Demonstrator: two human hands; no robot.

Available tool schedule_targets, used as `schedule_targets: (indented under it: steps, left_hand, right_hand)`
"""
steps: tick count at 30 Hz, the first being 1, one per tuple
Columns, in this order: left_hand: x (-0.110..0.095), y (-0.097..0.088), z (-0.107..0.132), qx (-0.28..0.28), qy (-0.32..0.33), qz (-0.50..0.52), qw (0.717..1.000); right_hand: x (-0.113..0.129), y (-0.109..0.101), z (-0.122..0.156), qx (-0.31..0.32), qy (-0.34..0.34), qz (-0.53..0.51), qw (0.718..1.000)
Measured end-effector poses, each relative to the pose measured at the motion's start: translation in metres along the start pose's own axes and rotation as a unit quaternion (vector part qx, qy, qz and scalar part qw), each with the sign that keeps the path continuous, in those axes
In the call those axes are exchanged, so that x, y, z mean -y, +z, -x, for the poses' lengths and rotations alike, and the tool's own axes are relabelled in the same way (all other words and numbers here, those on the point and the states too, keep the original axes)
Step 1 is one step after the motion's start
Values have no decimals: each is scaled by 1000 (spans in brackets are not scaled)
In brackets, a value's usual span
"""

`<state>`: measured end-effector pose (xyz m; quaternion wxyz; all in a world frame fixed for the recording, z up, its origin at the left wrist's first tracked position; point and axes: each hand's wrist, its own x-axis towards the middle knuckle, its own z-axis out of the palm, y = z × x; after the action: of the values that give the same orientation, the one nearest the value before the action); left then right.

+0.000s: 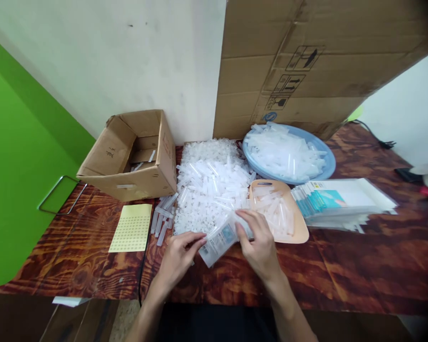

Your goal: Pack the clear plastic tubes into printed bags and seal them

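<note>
Between my two hands is a clear plastic packaging bag with a printed label, tilted above the front of the table. My left hand pinches its left edge between thumb and fingertips. At the bag's upper right end, my right hand grips it with thumb and fingers. Whether anything is inside the bag is hard to make out. Just behind it spreads a big heap of small translucent plastic tubes and caps. To the right of my right hand, a peach tray carries several more translucent pieces.
A blue basin piled with clear tubes stands at the back right, before a large carton. Printed bags lie stacked at right. On the left are an open cardboard box, a yellow sticker sheet and loose tubes.
</note>
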<state>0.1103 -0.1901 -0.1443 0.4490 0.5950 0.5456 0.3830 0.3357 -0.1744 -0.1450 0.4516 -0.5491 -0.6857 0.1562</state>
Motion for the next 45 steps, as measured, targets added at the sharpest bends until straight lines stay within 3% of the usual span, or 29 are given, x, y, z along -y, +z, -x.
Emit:
schedule_targets:
  steps: [2, 4, 8, 11, 15, 20, 25, 30, 35, 38, 41, 45]
  left_hand:
    - [-6, -2, -4, 35, 40, -9, 999]
    - [-12, -3, -7, 66, 73, -25, 995]
    - [-18, -4, -8, 116, 122, -38, 985]
    - [-15, -3, -6, 133, 142, -47, 980]
    - [-3, 2, -3, 92, 209, -93, 969]
    - [4, 6, 1, 42, 251, -96, 962]
    - [-1, 2, 2, 74, 204, -27, 976]
    - [-3, 0, 4, 93, 30, 90, 991]
    - [-1, 2, 3, 113, -86, 88, 986]
    - [-2, 1, 1, 106, -87, 55, 989]
    - [-7, -3, -1, 145, -64, 40, 987]
    - [-13, -3, -1, 154, -29, -37, 987]
  right_hand:
    - [12, -5, -7, 101, -67, 2, 993]
    - [20, -6, -10, 194, -84, -9, 977]
    - [19, -1, -7, 303, -4, -65, 951]
    - [11, 2, -2, 330, 82, -139, 930]
    - [4, 8, 4, 344, 176, -197, 901]
    - [-2, 18, 15, 304, 220, -225, 899]
    - [0, 13, 18, 289, 199, -227, 909]
    - [5, 10, 18, 231, 156, -165, 946]
    - [8, 15, 19, 228, 150, -177, 946]
    - [7, 15, 16, 266, 180, -228, 919]
    - [6, 12, 11, 318, 201, -295, 878]
    - [6, 11, 5, 324, 195, -272, 885]
